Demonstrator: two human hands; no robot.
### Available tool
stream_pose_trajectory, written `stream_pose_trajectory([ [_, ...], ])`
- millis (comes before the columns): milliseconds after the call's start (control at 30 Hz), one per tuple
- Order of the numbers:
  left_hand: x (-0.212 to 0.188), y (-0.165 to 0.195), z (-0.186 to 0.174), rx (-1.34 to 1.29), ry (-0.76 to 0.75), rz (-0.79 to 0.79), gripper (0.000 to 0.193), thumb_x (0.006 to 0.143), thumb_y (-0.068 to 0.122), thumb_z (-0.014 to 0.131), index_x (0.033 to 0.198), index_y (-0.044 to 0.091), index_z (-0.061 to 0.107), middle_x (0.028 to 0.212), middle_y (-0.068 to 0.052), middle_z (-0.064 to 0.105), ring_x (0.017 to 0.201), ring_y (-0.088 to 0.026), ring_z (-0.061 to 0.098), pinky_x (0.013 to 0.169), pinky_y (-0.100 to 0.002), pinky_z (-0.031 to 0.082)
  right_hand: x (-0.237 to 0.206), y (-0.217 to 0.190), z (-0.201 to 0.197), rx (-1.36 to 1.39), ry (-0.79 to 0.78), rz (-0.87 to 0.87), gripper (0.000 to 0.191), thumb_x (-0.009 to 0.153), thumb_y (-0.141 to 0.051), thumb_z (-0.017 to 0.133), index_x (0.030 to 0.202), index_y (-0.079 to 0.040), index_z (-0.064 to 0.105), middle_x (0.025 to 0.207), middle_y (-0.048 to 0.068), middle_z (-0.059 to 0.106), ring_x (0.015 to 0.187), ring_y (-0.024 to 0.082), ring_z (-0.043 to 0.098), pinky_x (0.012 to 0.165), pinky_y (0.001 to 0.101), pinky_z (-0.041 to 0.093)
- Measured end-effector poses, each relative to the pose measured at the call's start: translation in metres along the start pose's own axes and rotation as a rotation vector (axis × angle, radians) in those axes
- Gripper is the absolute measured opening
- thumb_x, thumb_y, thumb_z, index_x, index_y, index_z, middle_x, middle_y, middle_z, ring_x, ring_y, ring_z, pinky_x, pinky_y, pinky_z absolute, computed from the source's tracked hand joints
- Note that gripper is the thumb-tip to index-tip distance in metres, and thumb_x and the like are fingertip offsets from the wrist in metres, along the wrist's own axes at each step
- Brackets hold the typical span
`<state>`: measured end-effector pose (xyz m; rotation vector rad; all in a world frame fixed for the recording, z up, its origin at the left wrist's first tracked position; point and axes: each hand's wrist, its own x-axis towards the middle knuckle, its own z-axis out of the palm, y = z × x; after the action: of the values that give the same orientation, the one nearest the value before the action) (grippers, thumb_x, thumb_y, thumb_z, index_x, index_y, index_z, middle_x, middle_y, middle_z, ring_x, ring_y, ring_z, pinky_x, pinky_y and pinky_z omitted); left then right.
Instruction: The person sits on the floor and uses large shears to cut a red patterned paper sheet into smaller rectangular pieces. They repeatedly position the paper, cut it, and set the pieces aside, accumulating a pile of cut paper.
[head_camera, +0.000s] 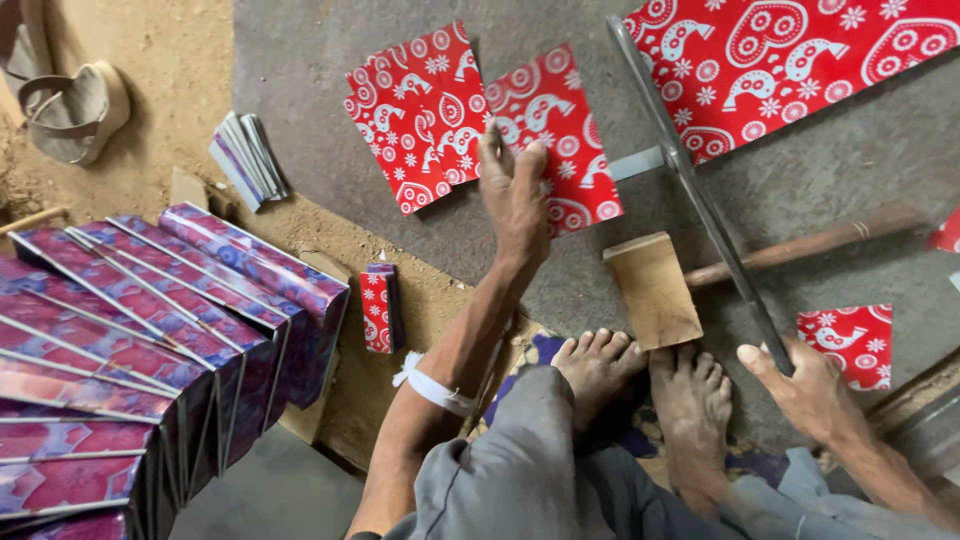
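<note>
Red patterned sheet (555, 135) lies flat on the grey floor (830, 170) under the left hand (515, 195), grip open, while the right hand (800, 385) clasps the cutter handle (700, 200); cutting step, demanding square alignment.

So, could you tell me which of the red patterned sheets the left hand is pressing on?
The left hand presses the middle sheet, beside the long blade. The sheet to its left lies untouched, as does the big one past the blade.
</note>
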<state>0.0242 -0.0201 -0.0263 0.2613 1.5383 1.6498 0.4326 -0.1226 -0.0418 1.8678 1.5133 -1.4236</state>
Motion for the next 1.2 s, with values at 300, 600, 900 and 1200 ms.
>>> stream_pose_trajectory([
  [300,0.057,0.076,-0.155,0.419,0.121,0.252,0.031,0.102,0.007,0.055,0.13,-0.002,0.061,0.095,-0.002,0.063,0.075,-0.007,0.053,0.065,-0.023,0.047,0.005,0.001,0.002,0.007,0.01,-0.028,0.062,0.087,-0.059,0.065,0.111,-0.001,0.071,0.092,0.023,0.071,0.091,0.041,0.075,0.083,0.0503,0.057],
  [600,0.071,0.072,-0.127,1.205,0.112,0.666,0.053,0.104,0.023,0.063,0.144,-0.009,0.048,0.128,-0.026,0.06,0.119,-0.035,0.06,0.1,-0.043,0.048,-0.009,-0.014,-0.011,-0.202,0.279,-0.2,0.048,0.081,-0.035,0.072,0.112,0.0,0.06,0.092,0.022,0.073,0.084,0.045,0.072,0.074,0.055,0.056],
  [900,-0.037,0.025,-0.001,1.037,-0.466,0.285,0.039,0.099,0.021,0.062,0.133,0.004,0.062,0.127,-0.019,0.066,0.109,-0.032,0.067,0.093,-0.041,0.053,-0.007,-0.066,-0.117,-0.178,0.497,-0.544,0.057,0.087,-0.044,0.071,0.124,-0.001,0.062,0.121,0.022,0.067,0.115,0.037,0.064,0.095,0.046,0.053],
  [1200,-0.067,0.018,-0.008,1.126,-0.577,0.082,0.038,0.095,0.02,0.063,0.13,0.005,0.064,0.12,-0.015,0.069,0.105,-0.028,0.072,0.09,-0.039,0.056,0.164,-0.129,-0.28,-0.378,0.847,-0.575,0.102,0.096,-0.064,0.073,0.152,0.014,0.039,0.134,0.033,0.052,0.122,0.043,0.053,0.1,0.0565,0.046],
])
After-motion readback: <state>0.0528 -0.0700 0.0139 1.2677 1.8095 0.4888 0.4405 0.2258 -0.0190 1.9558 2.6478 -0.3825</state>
